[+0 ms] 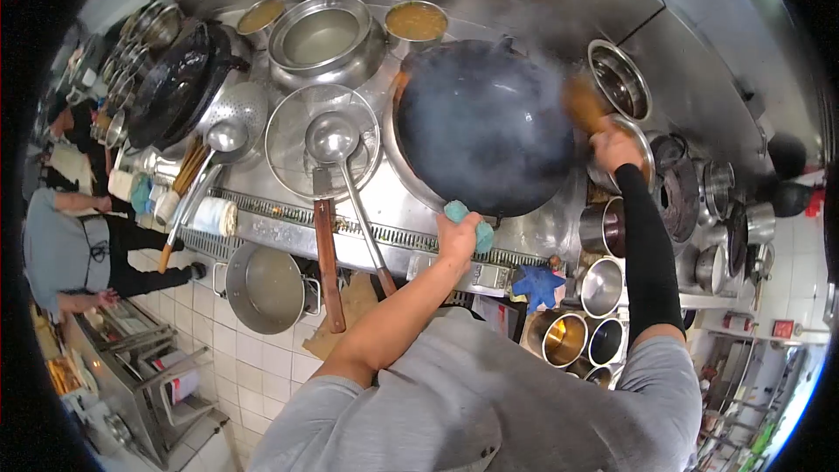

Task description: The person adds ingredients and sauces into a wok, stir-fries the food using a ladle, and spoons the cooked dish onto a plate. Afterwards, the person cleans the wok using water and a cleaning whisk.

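Note:
A large dark wok point(485, 127) sits on the steel range, with steam or smoke over it. My left hand point(458, 234) is closed around a green cloth point(481, 232) just below the wok's near edge. At the wok's right side my right hand point(615, 147), below a black sleeve, grips a brown brush-like tool point(584, 105), blurred by motion. Left of the wok, a ladle point(333, 137) lies on a round wire strainer point(278, 135) with a wooden handle. A blue cloth point(538, 287) lies near the range's front edge.
Behind stand a wide steel pot point(358, 65) and a container of yellowish liquid point(416, 23). Metal bowls point(620, 79) and several pots crowd the right. A big pot point(264, 288) stands low at left. Another person point(70, 240) is at far left.

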`<state>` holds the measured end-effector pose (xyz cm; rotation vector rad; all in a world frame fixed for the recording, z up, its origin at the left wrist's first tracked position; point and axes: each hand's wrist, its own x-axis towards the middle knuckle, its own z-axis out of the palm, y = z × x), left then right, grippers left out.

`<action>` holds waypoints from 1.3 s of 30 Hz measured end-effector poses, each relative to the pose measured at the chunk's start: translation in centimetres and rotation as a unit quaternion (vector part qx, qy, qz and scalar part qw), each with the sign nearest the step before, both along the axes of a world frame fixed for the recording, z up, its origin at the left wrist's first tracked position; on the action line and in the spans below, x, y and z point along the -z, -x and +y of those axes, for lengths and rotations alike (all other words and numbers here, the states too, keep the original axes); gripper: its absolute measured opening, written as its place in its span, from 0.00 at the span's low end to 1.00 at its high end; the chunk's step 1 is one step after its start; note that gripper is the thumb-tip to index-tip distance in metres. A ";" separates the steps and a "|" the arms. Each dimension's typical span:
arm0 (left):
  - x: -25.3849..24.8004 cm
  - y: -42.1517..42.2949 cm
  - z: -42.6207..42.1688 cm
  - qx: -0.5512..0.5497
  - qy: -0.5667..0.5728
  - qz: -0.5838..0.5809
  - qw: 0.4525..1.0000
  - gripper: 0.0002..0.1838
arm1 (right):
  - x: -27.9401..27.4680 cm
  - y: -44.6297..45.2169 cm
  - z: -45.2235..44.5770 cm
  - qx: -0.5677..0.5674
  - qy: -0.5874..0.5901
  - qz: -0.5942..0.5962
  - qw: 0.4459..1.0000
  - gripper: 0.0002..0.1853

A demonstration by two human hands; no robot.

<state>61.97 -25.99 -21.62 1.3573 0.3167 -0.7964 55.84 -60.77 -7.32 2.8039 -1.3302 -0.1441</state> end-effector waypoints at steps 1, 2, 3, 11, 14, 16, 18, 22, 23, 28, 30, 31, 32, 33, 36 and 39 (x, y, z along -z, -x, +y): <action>1.0 0.2 0.1 -0.004 -0.004 -0.003 1.000 0.27 | 0.9 -0.1 -3.2 0.025 0.045 -0.073 0.996 0.30; 1.5 0.4 0.2 -0.006 0.001 -0.006 1.000 0.25 | 1.5 -0.7 -5.0 0.050 0.089 -0.146 0.984 0.32; 1.9 0.3 0.1 -0.004 0.007 -0.011 1.000 0.22 | 1.6 -1.6 -3.8 0.065 0.085 -0.169 0.980 0.32; -0.4 -0.2 0.7 0.015 0.063 0.016 0.998 0.14 | 7.0 -11.0 20.8 -0.072 -0.304 -0.076 0.947 0.21; 0.1 0.1 0.4 -0.029 0.058 0.005 0.998 0.13 | 7.0 -8.0 17.3 -0.088 -0.402 -0.087 0.907 0.23; 0.0 0.1 -0.2 -0.056 0.046 -0.010 0.997 0.12 | 10.5 -5.1 5.9 -0.318 -0.121 0.021 0.940 0.24; 1.1 0.3 0.1 -0.039 0.071 -0.015 0.997 0.12 | 5.2 -3.8 1.0 0.014 -0.006 0.028 0.999 0.25; 0.1 0.1 0.3 -0.015 0.088 -0.016 0.996 0.11 | 1.7 -5.2 0.9 0.104 0.070 -0.153 0.980 0.25; 0.6 0.1 0.2 -0.014 0.081 -0.008 0.997 0.12 | 2.7 -6.4 2.7 0.089 0.059 -0.161 0.981 0.24; -1.2 -0.6 0.5 0.010 0.077 0.003 0.997 0.11 | 12.3 -11.5 15.0 -0.150 -0.076 -0.033 0.985 0.24; -1.8 -0.6 0.5 -0.021 0.091 0.009 0.996 0.11 | 5.0 -9.7 19.7 -0.097 -0.404 -0.031 0.909 0.30; -1.9 -0.5 0.4 -0.037 0.098 0.012 0.994 0.10 | 1.6 -8.6 20.6 -0.074 -0.514 -0.012 0.854 0.34; -0.9 -0.5 0.1 -0.033 0.078 0.007 0.996 0.10 | 0.3 -6.6 18.5 -0.093 -0.545 0.027 0.833 0.36; 1.3 -0.4 -0.4 -0.030 0.058 0.002 0.998 0.09 | 2.7 -4.8 13.6 -0.154 -0.448 0.096 0.876 0.35; 4.2 0.1 -0.9 -0.049 0.065 0.007 0.997 0.08 | 0.1 -1.4 3.8 -0.040 -0.049 0.143 0.988 0.20; 3.3 0.0 -0.9 -0.045 0.087 0.015 0.995 0.06 | 1.1 -0.7 -3.7 0.056 0.132 -0.120 0.982 0.29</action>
